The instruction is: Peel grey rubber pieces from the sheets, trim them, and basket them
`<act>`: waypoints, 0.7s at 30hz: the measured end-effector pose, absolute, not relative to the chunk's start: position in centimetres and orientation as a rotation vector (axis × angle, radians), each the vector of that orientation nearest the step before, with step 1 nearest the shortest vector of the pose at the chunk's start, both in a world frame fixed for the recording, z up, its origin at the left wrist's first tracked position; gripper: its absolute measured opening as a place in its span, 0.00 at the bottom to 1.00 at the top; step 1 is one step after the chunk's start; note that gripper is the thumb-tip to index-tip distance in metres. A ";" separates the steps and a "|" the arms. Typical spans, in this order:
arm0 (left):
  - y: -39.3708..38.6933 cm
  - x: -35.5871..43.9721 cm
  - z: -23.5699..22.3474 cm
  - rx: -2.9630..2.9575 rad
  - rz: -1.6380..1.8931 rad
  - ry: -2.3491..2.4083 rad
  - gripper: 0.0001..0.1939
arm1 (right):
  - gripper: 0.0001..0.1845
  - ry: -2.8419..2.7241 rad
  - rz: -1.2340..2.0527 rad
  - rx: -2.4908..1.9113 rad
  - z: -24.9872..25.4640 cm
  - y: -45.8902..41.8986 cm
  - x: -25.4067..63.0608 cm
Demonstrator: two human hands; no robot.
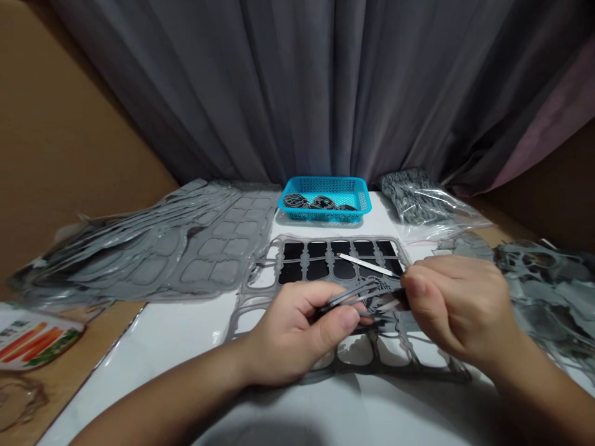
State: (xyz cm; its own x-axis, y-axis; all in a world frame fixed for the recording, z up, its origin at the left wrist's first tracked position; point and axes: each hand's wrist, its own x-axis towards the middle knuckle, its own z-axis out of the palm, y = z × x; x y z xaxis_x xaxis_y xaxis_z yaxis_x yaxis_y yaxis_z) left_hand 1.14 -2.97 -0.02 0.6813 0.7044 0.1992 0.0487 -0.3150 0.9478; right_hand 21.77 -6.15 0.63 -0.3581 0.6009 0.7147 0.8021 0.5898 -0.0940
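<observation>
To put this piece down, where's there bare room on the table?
The white tabletop is bare in front of the grey sheets, left of your left hand. A narrow strip runs between the blue basket and the grey frame. Crowded: your right hand and the grey pile beyond.

My left hand (297,334): bare, broad-backed, short rounded fingers. My right hand (458,303): bare, thick rounded thumb (415,285), short-trimmed nail. My left forearm (167,396) and my right forearm (543,390): bare, smooth, running past bottom of view.
</observation>
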 end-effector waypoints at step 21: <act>-3.0 0.9 -0.5 1.936 0.735 0.655 0.19 | 0.25 -2.129 -0.514 -1.144 0.6 -6.1 21.4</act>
State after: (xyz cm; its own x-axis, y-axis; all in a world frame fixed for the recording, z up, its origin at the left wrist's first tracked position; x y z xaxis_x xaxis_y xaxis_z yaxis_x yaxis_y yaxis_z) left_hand 0.89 -2.96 -0.47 0.6783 0.7000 0.2234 0.1416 -0.4228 0.8951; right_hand 21.36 -6.09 0.60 -0.4013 0.5820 0.7073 0.8407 0.5405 0.0323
